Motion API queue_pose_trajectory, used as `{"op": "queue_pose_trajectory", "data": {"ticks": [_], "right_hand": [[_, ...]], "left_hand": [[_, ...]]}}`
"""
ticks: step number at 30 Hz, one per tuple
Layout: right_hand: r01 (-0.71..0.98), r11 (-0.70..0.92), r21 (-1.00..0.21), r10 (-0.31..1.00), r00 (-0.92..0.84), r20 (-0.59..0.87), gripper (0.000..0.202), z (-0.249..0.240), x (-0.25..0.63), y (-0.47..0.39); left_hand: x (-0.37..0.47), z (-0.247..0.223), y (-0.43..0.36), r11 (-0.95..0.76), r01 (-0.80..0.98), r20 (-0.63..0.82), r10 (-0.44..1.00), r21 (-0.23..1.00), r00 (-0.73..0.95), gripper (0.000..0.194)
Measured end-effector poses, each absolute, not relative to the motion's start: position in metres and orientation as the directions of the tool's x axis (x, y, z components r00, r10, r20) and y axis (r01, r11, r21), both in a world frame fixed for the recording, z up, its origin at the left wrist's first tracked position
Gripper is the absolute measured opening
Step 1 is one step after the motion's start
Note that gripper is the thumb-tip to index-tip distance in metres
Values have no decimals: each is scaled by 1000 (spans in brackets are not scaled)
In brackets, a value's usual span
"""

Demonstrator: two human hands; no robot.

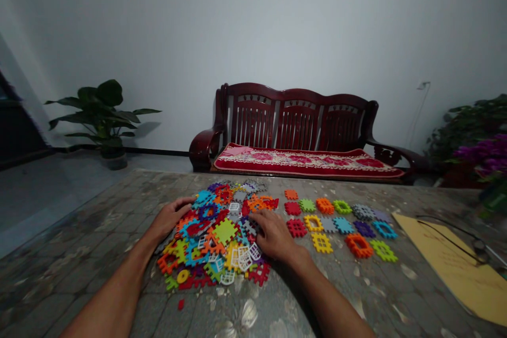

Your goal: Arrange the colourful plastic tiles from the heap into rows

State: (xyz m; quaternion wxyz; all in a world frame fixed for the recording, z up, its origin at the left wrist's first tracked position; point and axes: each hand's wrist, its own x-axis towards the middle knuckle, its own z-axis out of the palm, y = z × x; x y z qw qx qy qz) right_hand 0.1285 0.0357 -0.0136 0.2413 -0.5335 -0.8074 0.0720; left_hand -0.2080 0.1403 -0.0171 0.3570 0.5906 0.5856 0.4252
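Multicoloured notched plastic tile heap (225, 231) sits on the grey patterned table (293, 296), between both hands, long axis running away from the person. Left hand (168, 217) on its left edge, palm down, fingers slightly spread. Right hand (275, 235) on its right edge, fingers bent inward, nearer the lime square. Can't tell if either grips anything.

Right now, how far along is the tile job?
Looks done: separate tiles laid flat in rough rows, right of the pile. In hand: left hand and right hand are at the pile; can't tell if either grips a piece. Remaining, apparently: the pile, clearly the bigger share.
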Motion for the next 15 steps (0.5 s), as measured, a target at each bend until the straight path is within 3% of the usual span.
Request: {"op": "queue_pose_trajectory", "data": {"ticks": [9, 15], "right_hand": [[711, 486, -508, 854, -263, 449, 72, -13, 135, 35], [696, 402, -594, 888, -141, 437, 68, -7, 174, 36]], "left_hand": [[-206, -9, 138, -22, 478, 59, 996, 878, -62, 41], [-206, -5, 135, -14, 579, 43, 998, 815, -36, 51]]}}
